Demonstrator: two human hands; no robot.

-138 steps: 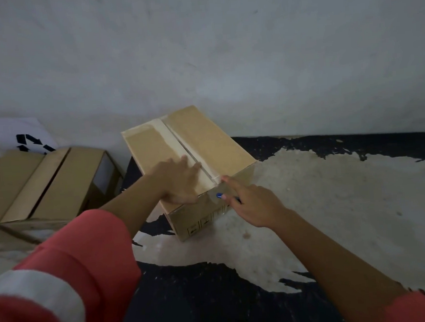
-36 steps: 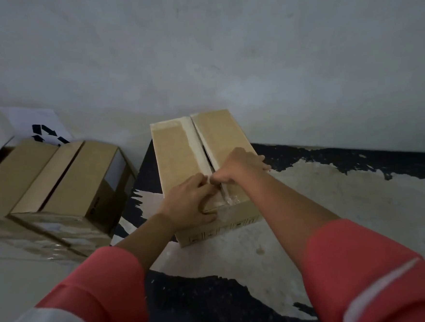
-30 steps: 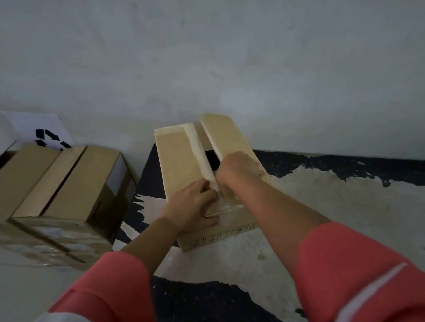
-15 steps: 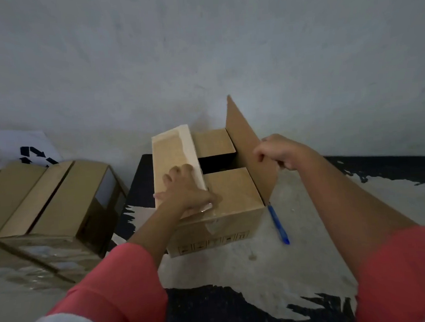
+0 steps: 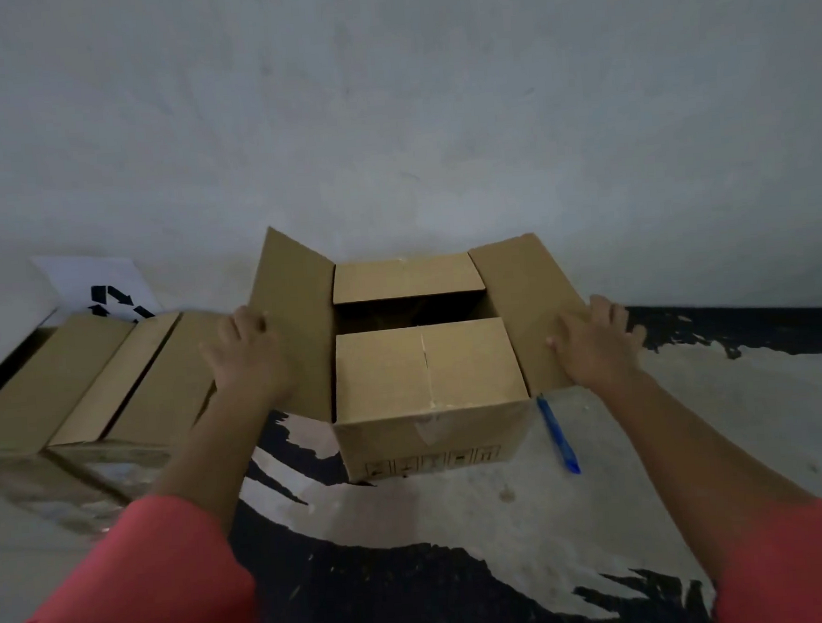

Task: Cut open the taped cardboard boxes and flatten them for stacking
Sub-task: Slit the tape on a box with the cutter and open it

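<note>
With the box (image 5: 432, 431) on the floor (image 5: 462, 517) by the wall (image 5: 434, 115), the left hand (image 5: 247, 357) gripping 1 outer flap (image 5: 297, 319) and the right hand (image 5: 596, 342) flat on the other, best crease both fully back before the 2 inner flaps (image 5: 427, 363).

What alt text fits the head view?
A cardboard box on the floor has its outer flaps spread: the left hand grips the left flap, the right hand rests on the right flap. Inner flaps are folded down; a blue pen lies beside it, closed boxes farther left.

Pen (image 5: 558, 434) lies right of box (image 5: 428, 373), perhaps touching it
</note>
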